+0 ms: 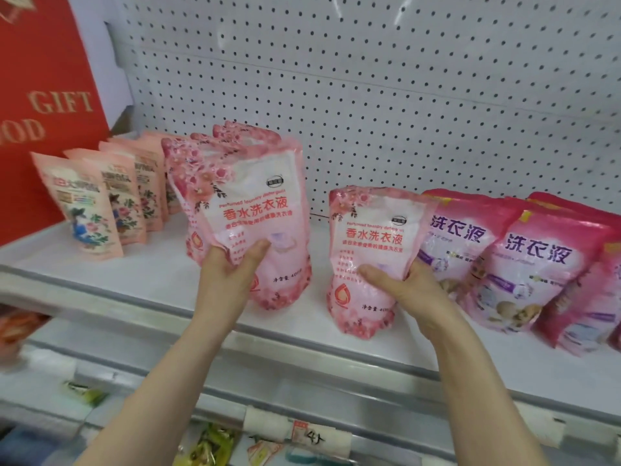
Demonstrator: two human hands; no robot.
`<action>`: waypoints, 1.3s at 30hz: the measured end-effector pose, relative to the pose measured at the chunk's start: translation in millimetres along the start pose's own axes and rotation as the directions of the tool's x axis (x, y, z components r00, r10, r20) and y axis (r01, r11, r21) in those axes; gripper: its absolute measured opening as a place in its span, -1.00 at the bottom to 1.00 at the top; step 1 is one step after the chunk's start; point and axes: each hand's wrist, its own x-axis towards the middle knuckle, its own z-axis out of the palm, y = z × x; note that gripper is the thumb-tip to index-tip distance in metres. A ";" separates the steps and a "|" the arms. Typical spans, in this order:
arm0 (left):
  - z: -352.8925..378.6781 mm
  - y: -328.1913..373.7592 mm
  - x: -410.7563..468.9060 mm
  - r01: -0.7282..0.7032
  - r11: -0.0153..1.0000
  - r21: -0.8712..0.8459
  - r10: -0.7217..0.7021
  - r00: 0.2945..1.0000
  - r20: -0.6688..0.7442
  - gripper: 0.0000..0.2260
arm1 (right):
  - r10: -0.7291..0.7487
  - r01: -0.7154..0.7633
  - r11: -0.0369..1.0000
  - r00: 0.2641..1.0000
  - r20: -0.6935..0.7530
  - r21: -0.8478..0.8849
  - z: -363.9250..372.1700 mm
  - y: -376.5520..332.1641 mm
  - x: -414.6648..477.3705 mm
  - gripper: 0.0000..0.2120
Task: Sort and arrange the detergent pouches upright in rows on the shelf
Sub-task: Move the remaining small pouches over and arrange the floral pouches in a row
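Two upright: left pouch (255, 196), right pouch (369, 237), on the shelf (151, 274).
Left hand (228, 277): grips the left pouch, thumb in front.
Right hand (403, 287): grips the right pouch.

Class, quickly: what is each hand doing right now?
Left hand: grips the left pink floral pouch.
Right hand: grips the right pink floral pouch.

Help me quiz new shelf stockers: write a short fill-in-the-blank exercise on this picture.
1. The red box at the left shows the complete gold word ____.
2. The right hand grips a lone pouch beside neighbouring pouches with ____ lettering.
3. The left hand grips a front pouch with ____ lettering.
4. The white panel behind the shelf is dotted with ____.
Missing words: GIFT; purple; red; holes.
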 end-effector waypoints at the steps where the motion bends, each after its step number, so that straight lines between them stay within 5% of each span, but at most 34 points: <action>1: -9.7 5.4 1.6 -0.007 1.000 -0.011 0.007 0.999 -0.039 -0.81 | -0.003 0.003 0.999 1.000 0.007 0.039 2.3 0.1 -1.0 -0.43; 10: -117.7 28.7 26.4 -0.126 0.990 -0.067 0.109 0.970 -0.217 -0.80 | -0.108 0.143 0.953 0.984 -0.143 0.268 83.1 -15.2 5.5 -0.67; 13: -140.7 32.8 31.9 -0.108 0.994 -0.033 0.100 0.975 -0.199 -0.71 | -0.122 0.154 0.951 0.984 -0.131 0.267 130.8 -27.5 20.8 -0.74; 17: -163.5 29.7 37.5 -0.058 0.998 -0.035 0.052 0.987 -0.151 -0.84 | -0.114 0.143 0.955 0.986 -0.124 0.261 189.4 -37.0 42.6 -0.75; 22: -173.6 24.2 43.9 -0.017 0.996 -0.083 0.007 0.993 -0.118 -0.76 | -0.120 0.128 0.979 0.991 -0.055 0.160 229.7 -33.0 51.0 -0.73; 26: -177.3 19.9 50.2 0.001 0.997 -0.079 -0.009 0.995 -0.104 -0.58 | -0.066 0.071 0.997 0.982 0.175 -0.021 215.2 -23.4 45.9 -0.54; 33: -177.3 13.1 54.8 0.051 0.992 -0.115 -0.055 0.998 -0.033 -0.64 | -0.125 0.113 0.982 0.990 -0.071 -0.151 238.1 -15.9 41.2 -0.53; 39: -174.1 19.0 53.8 0.043 0.996 -0.083 -0.039 0.998 0.050 -0.63 | -0.087 0.091 0.972 0.996 0.029 -0.215 226.4 -24.6 31.1 -0.49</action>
